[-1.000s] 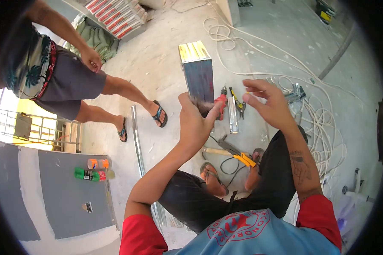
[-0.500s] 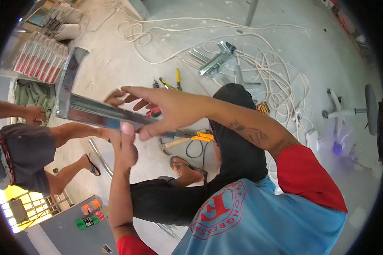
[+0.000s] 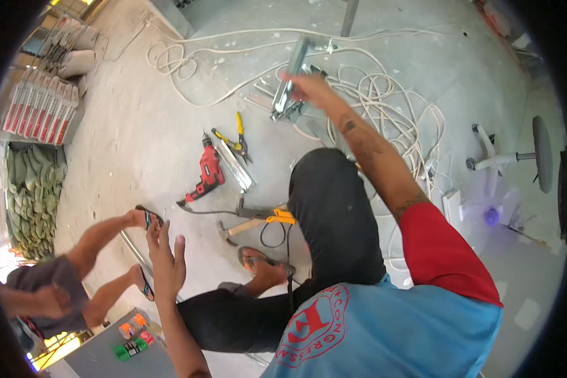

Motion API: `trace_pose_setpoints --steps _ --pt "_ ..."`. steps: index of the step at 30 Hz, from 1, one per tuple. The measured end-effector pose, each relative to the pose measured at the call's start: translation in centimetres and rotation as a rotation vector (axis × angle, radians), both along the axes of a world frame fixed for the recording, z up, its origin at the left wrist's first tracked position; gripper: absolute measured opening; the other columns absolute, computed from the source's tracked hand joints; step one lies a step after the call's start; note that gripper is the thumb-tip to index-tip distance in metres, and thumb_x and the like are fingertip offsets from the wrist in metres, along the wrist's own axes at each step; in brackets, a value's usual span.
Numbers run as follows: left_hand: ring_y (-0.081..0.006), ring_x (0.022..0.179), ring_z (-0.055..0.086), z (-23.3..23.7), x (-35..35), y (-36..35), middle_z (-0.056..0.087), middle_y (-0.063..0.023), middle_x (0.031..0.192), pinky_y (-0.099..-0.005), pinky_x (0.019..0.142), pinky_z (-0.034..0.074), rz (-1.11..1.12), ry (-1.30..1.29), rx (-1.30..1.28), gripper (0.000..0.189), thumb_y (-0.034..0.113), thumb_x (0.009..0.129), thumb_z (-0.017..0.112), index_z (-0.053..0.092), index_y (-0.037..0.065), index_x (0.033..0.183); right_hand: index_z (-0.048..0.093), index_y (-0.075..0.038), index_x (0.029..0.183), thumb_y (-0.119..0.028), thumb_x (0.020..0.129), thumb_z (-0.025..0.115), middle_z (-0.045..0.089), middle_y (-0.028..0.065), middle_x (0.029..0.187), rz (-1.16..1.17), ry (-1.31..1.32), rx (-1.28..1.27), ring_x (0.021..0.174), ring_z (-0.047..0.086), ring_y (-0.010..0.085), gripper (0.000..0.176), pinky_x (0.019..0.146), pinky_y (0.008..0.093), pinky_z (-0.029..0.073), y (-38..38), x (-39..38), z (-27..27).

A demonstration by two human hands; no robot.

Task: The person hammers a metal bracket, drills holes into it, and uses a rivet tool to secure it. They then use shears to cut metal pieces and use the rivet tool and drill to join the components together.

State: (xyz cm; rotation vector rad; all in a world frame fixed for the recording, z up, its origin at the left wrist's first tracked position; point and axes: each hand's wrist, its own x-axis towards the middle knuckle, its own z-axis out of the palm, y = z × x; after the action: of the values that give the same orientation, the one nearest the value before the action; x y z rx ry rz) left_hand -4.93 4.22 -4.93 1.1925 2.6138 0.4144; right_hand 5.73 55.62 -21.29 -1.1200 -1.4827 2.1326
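My right hand (image 3: 310, 89) is stretched far forward, its fingers closed round a shiny metal channel (image 3: 298, 55) above a small pile of metal pieces (image 3: 290, 112); the hand is slightly blurred. My left hand (image 3: 167, 259) is raised at the lower left, fingers extended, holding nothing. On the floor between my hands lie a red power drill (image 3: 209, 169), a short metal channel (image 3: 236, 167) and yellow-handled snips (image 3: 238, 140). Closer to my knee are a hammer (image 3: 242, 229) and a tool with a yellow-orange part (image 3: 280, 217).
White cable (image 3: 384, 94) lies in loose coils right of the metal pile. Another person's legs (image 3: 104, 242) stand at the left, near a long metal strip (image 3: 134, 246). Green sacks (image 3: 34, 201), a bottle (image 3: 131, 348) and a chair base (image 3: 494, 157) are around.
Both hands were together on a metal channel close to me. My right hand has moved forward to the metal pile; my left has let go and lowered. The other person has shifted.
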Motion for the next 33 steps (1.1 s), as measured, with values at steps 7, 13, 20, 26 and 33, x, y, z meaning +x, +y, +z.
trace_pose_setpoints --steps 7,13,20,26,33 --pt "-0.0449 0.140 0.036 -0.2 0.5 2.2 0.035 -0.0256 0.151 -0.0513 0.113 0.034 0.044 0.057 -0.081 0.049 0.028 0.101 0.057 0.049 0.001 0.141 0.066 0.013 0.100 -0.039 0.075 0.088 0.071 0.0199 0.093 -0.230 -0.205 0.000 0.074 0.072 0.0270 0.061 0.058 0.0351 0.062 -1.3 -6.2 -9.0" --pt "-0.0441 0.133 0.045 -0.8 0.3 3.0 0.034 -0.0242 0.151 -0.0496 0.106 0.042 0.021 0.008 -0.101 0.049 0.026 0.100 0.058 0.049 0.001 0.141 0.071 0.010 0.082 -0.048 0.079 0.079 0.070 0.0172 0.069 -0.125 -0.501 0.204 0.053 0.070 0.0269 0.059 0.053 0.0346 0.060 -1.3 -7.6 -8.8" --pt "-0.0442 0.131 0.047 -0.6 0.2 3.8 0.034 -0.0226 0.151 -0.0504 0.104 0.044 0.003 -0.018 -0.122 0.049 0.025 0.100 0.059 0.048 0.003 0.142 0.068 0.000 0.085 -0.053 0.086 0.069 0.070 0.0166 0.085 -0.266 -0.552 0.573 0.079 0.069 0.0321 0.053 0.072 0.0437 0.054 -1.5 -2.8 -11.6" --pt "-0.0456 0.133 0.045 0.3 0.9 5.0 0.036 -0.0227 0.151 -0.0507 0.105 0.044 -0.023 -0.028 -0.141 0.050 0.027 0.100 0.059 0.048 0.004 0.143 0.057 -0.003 0.119 -0.045 0.080 0.075 0.062 0.0224 0.120 -0.310 -1.029 0.855 0.113 0.061 0.0395 0.060 0.093 0.0477 0.050 -8.8 14.4 -15.1" --pt "-0.0404 0.127 0.051 2.1 2.7 5.3 0.038 -0.0191 0.152 -0.0482 0.103 0.045 -0.045 0.051 -0.128 0.050 0.023 0.099 0.061 0.048 0.007 0.144 0.062 -0.003 0.105 -0.031 0.083 0.072 0.070 0.0193 0.099 0.056 -1.106 0.759 0.097 0.069 0.0391 0.038 0.083 0.0513 0.054 -7.0 15.7 -15.3"
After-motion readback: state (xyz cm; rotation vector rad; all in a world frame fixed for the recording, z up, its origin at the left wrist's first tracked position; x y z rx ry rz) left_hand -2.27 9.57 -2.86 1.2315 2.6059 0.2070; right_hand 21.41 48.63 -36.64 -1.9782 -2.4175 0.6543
